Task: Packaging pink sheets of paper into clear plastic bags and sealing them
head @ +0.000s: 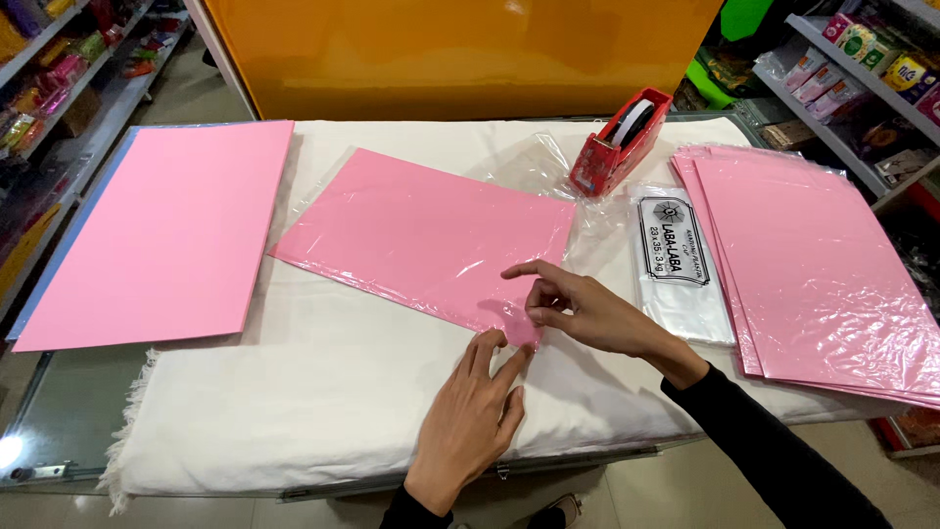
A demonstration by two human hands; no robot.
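Right now, both hands meet at one corner of the wrapped sheet.
Left hand (477,416): reaches up from the near edge, palm down, fingers (494,358) close together and laid flat, tips pressing the near corner.
Right hand (587,313): comes in from the right in a dark sleeve, wrist bent, thumb and fingers pinching the clear film at that corner, forefinger stretched leftward.
Pink sheet in clear film (421,235): flat on the white-clothed bench (323,392), spreading away left and beyond the fingertips.
Tape dispenser (620,142): red, beyond the right fingers.
Wrapped pink stack (813,264): right of them.
Bare pink sheets (162,230): far left.
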